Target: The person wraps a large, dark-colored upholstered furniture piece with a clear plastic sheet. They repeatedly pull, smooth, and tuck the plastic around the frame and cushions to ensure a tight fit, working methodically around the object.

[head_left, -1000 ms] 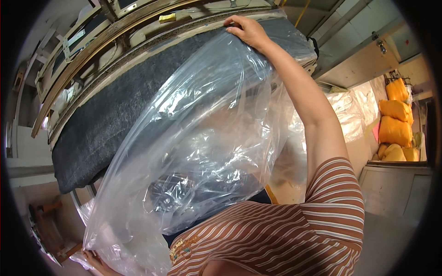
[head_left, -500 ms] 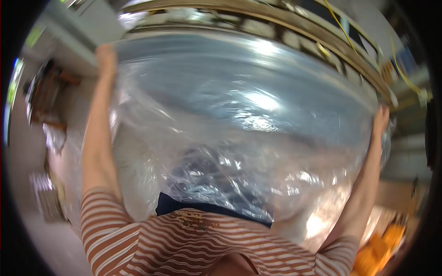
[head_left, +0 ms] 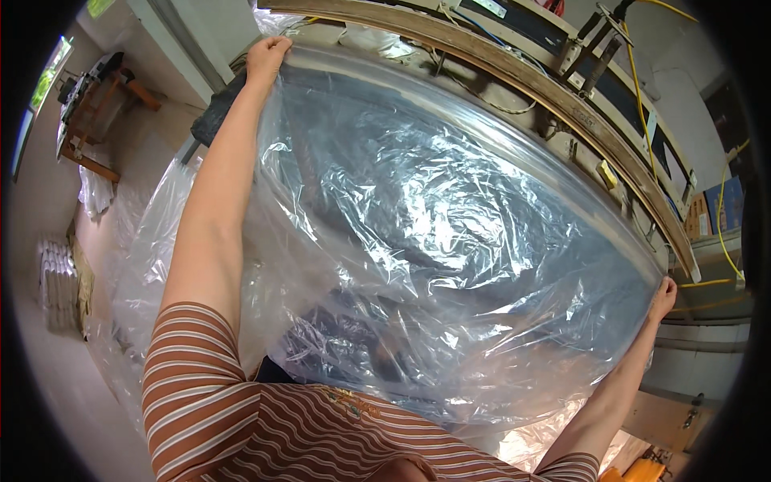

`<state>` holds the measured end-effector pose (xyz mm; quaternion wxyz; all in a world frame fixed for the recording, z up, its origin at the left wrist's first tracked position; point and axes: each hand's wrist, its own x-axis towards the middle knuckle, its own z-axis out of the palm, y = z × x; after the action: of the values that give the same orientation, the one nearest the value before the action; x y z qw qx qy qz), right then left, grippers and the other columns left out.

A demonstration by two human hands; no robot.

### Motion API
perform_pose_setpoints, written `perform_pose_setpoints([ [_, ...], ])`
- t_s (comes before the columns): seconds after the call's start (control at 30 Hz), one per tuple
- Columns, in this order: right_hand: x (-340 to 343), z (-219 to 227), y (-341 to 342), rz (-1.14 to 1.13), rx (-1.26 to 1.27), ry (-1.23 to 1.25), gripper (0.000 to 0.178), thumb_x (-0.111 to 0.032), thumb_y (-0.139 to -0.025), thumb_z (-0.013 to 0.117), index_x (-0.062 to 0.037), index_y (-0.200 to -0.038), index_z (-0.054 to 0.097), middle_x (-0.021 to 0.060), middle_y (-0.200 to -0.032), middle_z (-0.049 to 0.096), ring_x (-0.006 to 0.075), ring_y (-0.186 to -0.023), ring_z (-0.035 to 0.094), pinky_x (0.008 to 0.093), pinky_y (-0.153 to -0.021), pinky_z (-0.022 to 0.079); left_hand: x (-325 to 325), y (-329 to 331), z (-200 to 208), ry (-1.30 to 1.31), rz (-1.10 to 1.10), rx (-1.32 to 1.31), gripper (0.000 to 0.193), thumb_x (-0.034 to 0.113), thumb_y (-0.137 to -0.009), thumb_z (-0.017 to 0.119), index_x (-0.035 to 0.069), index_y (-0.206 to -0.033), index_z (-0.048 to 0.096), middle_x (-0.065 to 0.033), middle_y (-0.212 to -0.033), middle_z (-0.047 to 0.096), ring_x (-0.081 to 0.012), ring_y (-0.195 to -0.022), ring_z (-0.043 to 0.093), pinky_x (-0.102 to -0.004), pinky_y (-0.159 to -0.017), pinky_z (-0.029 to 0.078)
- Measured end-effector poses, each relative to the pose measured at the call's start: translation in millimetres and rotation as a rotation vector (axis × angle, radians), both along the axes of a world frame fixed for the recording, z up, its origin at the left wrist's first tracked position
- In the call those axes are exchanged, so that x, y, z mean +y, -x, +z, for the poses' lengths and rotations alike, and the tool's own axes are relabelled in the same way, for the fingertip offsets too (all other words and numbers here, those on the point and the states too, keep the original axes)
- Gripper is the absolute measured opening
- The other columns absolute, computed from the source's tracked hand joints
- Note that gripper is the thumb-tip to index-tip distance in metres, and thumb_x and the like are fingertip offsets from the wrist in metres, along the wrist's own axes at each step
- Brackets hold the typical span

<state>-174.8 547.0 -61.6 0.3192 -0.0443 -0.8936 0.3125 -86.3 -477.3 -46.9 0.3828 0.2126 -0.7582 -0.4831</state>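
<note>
A large sheet of clear plastic film (head_left: 401, 201) is spread between my hands, taut along its far edge and crinkled and shiny across the middle. My left hand (head_left: 267, 61) pinches its far left corner, fingers closed. At the far right corner, lower in view, my right hand (head_left: 662, 300) is closed on the same edge. The film hangs down over the front of my body. More loose clear film (head_left: 148, 241) trails down to the left of my left arm.
Beyond the film's far edge runs a long wooden beam (head_left: 482, 52) on a machine frame with cables. A brown wooden stand (head_left: 96, 120) stands at the left, near a stack of folded plastic (head_left: 60, 281). Orange material (head_left: 642, 470) shows at lower right.
The film has tilted: my left hand has moved up and right, my right hand down. Its far edge is straighter, and the surface shows more crinkles. The whole view has shifted too.
</note>
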Motion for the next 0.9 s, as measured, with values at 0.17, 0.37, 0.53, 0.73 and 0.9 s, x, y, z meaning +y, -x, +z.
perform_pose_setpoints([
  [0.17,14,4,9,-0.09,0.006,-0.121,0.037,-0.028,-0.085,0.066,0.0068,-0.091,0.056,0.0088,-0.085,0.056,0.0184,-0.077,0.049,0.0297,-0.076,0.043,-8,8,5,0.007,0.04,-0.139,0.021,0.023,-0.076,0.07,0.005,-0.067,0.062,-0.0015,-0.07,0.061,-0.0092,-0.064,0.054,-0.025,-0.059,0.041],
  [0.37,27,-2,13,-0.21,0.134,-0.193,0.035,-0.025,-0.08,0.069,0.0073,-0.078,0.055,0.0135,-0.08,0.055,0.0218,-0.075,0.049,0.0356,-0.073,0.043,-7,-8,12,-0.335,-0.022,-0.012,0.021,0.015,-0.084,0.06,0.004,-0.068,0.052,-0.0083,-0.071,0.06,-0.0136,-0.055,0.053,-0.0258,-0.051,0.046],
  [0.53,27,20,-2,-0.088,-0.021,0.066,0.029,-0.021,-0.089,0.056,0.0073,-0.083,0.058,0.0115,-0.082,0.056,0.0221,-0.074,0.047,0.0348,-0.075,0.042,-15,-17,19,-0.593,0.03,0.182,0.014,0.01,-0.087,0.051,-0.003,-0.081,0.051,-0.0122,-0.079,0.058,-0.0179,-0.062,0.058,-0.0291,-0.066,0.058],
  [0.73,-42,44,-29,-0.146,-0.162,0.568,0.052,-0.034,-0.092,0.051,0.0057,-0.126,0.052,0.0157,-0.127,0.055,0.0236,-0.117,0.052,0.0331,-0.099,0.038,-47,13,-6,0.124,0.127,-0.448,0.06,0.051,-0.091,0.047,0.003,-0.124,0.058,-0.0104,-0.121,0.06,-0.0205,-0.112,0.053,-0.0303,-0.099,0.034],
  [0.9,-35,85,-84,0.201,0.068,1.245,0.043,-0.038,-0.092,0.049,0.0011,-0.108,0.056,0.0146,-0.103,0.059,0.0249,-0.093,0.056,0.0362,-0.082,0.047,-123,-67,37,-0.031,-0.215,-0.225,0.042,0.026,-0.09,0.058,0.0,-0.122,0.058,-0.013,-0.119,0.06,-0.0237,-0.106,0.058,-0.0327,-0.093,0.044],
])
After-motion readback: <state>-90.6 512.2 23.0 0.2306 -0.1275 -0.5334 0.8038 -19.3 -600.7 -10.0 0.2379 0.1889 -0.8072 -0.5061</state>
